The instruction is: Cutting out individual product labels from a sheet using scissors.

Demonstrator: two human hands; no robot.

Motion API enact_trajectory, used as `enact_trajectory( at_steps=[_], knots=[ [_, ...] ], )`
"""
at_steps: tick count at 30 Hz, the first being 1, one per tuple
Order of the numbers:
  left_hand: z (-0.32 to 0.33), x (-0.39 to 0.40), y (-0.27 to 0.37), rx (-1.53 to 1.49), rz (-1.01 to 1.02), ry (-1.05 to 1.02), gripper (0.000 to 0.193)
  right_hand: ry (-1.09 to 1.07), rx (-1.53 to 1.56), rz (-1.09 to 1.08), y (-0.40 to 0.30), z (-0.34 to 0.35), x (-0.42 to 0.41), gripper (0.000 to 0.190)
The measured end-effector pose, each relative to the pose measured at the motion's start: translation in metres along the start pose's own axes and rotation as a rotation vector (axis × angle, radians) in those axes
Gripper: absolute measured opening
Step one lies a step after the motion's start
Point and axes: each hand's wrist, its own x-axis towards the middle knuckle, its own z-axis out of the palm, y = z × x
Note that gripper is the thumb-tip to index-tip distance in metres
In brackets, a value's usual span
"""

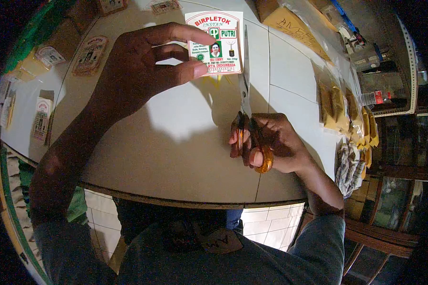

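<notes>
My left hand (139,57) holds a printed paper label (223,41) by its left side, thumb at the lower edge and forefinger across the front. The label is white with red and green print, a small portrait and writing. My right hand (283,142) grips a pair of scissors (246,94), its fingers through the amber-brown plastic handles. The metal blades point away from me and run along the label's right edge, with little gap between them. Whether they touch the paper I cannot tell. Both hands are above the white tabletop (164,164).
Stacks of similar labels (90,55) lie on the left, another (42,119) nearer me. Packets of yellowish powder (331,105) line the right side beside a checked cloth (350,167). A cardboard piece (294,32) with handwriting is at the back right, near a plastic bottle (369,98).
</notes>
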Motion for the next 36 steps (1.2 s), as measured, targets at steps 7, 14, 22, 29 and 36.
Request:
enact_trajectory(
  at_steps=[7, 14, 22, 29, 36],
  knots=[
    [-0.0001, 0.0006, 0.0015, 0.023, 0.012, 0.006, 0.031, 0.006, 0.147, -0.008, 0.003, 0.0016, 0.0007, 0.031],
    [0.0001, -0.0007, 0.0038, 0.05, -0.005, 0.006, 0.031, 0.011, -0.002, -0.059, 0.0045, 0.0013, -0.0001, 0.028],
    [0.0006, -0.0001, 0.0012, 0.046, -0.008, 0.005, 0.031, 0.021, -0.033, -0.046, 0.0055, 0.0016, 0.0006, 0.027],
    [-0.0007, 0.0008, -0.0011, 0.049, 0.004, -0.005, 0.031, -0.019, -0.037, 0.001, 0.0011, 0.0002, 0.0015, 0.042],
    [-0.0017, 0.0008, -0.0012, 0.028, -0.036, 0.005, 0.032, 0.025, -0.093, -0.029, 0.0013, 0.0044, 0.0024, 0.02]
  ],
)
